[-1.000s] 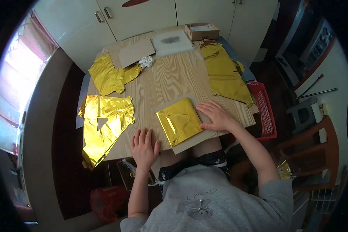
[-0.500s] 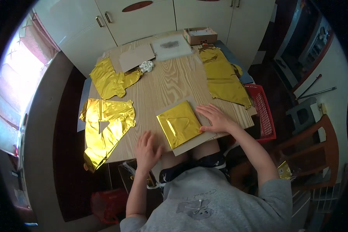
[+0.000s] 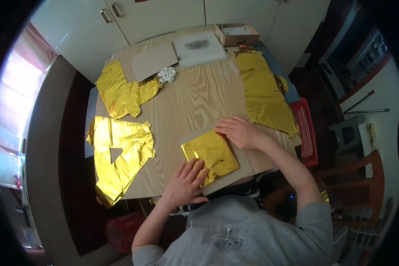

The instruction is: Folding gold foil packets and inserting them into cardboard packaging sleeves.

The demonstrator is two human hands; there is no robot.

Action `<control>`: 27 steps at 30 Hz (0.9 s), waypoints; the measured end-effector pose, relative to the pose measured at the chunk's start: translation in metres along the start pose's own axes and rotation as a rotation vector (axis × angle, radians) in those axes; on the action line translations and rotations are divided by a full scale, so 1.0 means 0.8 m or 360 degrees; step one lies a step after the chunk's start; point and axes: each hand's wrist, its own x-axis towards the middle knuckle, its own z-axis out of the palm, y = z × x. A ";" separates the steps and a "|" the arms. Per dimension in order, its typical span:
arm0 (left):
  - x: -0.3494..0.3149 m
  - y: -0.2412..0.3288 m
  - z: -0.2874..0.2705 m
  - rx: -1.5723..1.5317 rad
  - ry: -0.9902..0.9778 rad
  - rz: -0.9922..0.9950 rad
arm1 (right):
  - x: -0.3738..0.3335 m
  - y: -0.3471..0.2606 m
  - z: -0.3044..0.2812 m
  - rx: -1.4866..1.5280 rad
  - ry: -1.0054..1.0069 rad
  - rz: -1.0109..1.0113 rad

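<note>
A square of folded gold foil [image 3: 224, 163], apparently a flat foil balloon, lies on a grey card [image 3: 244, 166] at the table's near edge. My left hand [image 3: 186, 181] rests its outstretched fingers on the foil's left side. At the far right corner, my right hand [image 3: 237, 132] lies flat with its fingertips on the foil. Neither hand grips it. To the left is a shiny gold foil balloon [image 3: 139, 137] with a triangular hole, spread flat and hanging over the near edge. Another crumpled gold foil balloon [image 3: 117, 93] lies beyond it.
More gold foil [image 3: 268, 93] lies along the right side. At the back are a brown card [image 3: 154, 62], white rings [image 3: 166, 75], a translucent sheet [image 3: 193, 55] and a small box [image 3: 235, 40]. A red basket [image 3: 307, 133] and wooden chair [image 3: 372, 190] stand right of the table.
My left hand has come from the bare table onto the foil's left side. My right hand has slid farther away along the foil to its far corner. The whole view has shifted slightly.
</note>
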 end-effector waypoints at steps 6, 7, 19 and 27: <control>0.000 -0.003 0.011 -0.0022 -0.0027 -0.0002 | 0.010 0.005 0.012 0.0093 0.0189 0.0037; 0.000 -0.004 0.008 -0.0053 0.0002 -0.0022 | 0.009 0.000 0.012 0.0206 0.0281 0.0159; 0.048 -0.016 0.013 0.0006 0.0135 -0.0292 | 0.035 -0.016 -0.003 0.1196 0.0139 0.1091; 0.050 -0.018 0.017 0.0076 0.0056 -0.0319 | 0.049 -0.009 -0.007 0.1321 -0.0086 0.1118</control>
